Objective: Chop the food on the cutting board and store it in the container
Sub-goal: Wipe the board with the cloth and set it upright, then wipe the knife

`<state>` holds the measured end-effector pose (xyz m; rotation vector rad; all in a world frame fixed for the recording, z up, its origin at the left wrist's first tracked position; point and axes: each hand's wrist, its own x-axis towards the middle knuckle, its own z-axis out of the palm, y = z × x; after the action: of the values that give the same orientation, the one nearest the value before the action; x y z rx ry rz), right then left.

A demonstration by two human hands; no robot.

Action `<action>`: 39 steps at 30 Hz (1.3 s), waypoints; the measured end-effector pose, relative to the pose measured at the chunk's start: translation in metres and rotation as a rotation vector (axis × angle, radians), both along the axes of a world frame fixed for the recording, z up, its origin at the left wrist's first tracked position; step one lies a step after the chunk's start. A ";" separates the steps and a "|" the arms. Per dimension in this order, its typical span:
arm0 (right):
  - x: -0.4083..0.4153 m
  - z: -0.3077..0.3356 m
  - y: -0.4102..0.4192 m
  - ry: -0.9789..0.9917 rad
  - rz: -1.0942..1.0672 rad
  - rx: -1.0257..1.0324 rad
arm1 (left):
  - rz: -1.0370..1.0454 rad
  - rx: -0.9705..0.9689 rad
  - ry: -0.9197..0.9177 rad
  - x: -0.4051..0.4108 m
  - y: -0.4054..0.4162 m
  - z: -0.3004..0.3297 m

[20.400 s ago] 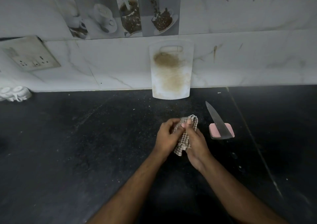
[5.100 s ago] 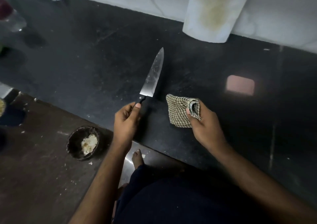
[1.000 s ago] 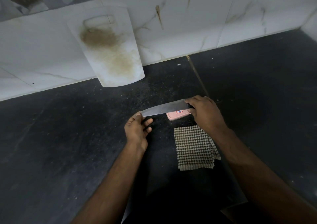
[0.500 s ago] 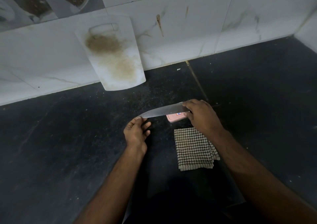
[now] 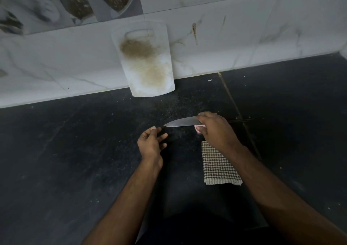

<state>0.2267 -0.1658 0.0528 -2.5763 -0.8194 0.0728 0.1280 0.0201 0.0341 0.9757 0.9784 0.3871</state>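
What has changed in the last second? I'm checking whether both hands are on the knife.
The left hand has let go of the knife tip and drawn back, fingers loose. The right hand still presses the blade on the pink sharpening stone. Checked cloth and leaning cutting board are unmoved.

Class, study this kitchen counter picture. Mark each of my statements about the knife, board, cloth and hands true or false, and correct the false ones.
1. The stained white plastic cutting board leans against the tiled wall. True.
2. The left hand grips the steel-bladed knife. False: the left hand holds nothing; the right hand is on the knife.
3. The folded checked cloth lies on the dark counter. True.
4. Food lies on the board. False: only brown stains show.
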 end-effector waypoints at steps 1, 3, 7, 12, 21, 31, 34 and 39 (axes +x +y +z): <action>-0.002 0.000 0.005 0.003 0.012 0.005 | -0.004 0.005 -0.004 -0.003 0.003 0.000; -0.006 -0.001 0.015 0.016 0.032 0.009 | -0.024 0.023 -0.008 -0.007 0.006 0.001; -0.011 -0.002 0.040 0.032 0.077 0.015 | -0.047 0.061 -0.031 -0.009 0.018 0.006; -0.002 -0.003 0.072 0.036 0.125 0.021 | -0.007 0.093 -0.022 -0.003 0.043 0.009; 0.052 0.009 0.133 0.030 0.106 0.064 | 0.028 0.187 -0.076 0.064 0.089 0.019; 0.113 -0.006 0.175 0.099 -0.098 0.324 | 0.141 0.430 -0.083 0.142 0.129 0.010; 0.120 0.000 0.182 0.145 -0.211 0.420 | 0.094 0.492 -0.038 0.150 0.143 0.015; 0.130 0.016 0.185 0.309 -0.309 0.565 | -0.138 0.561 -0.016 0.164 0.161 0.028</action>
<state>0.3569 0.0192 0.0686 -2.0528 -0.2668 0.1223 0.2918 0.1812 0.0621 1.5355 0.7929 0.5678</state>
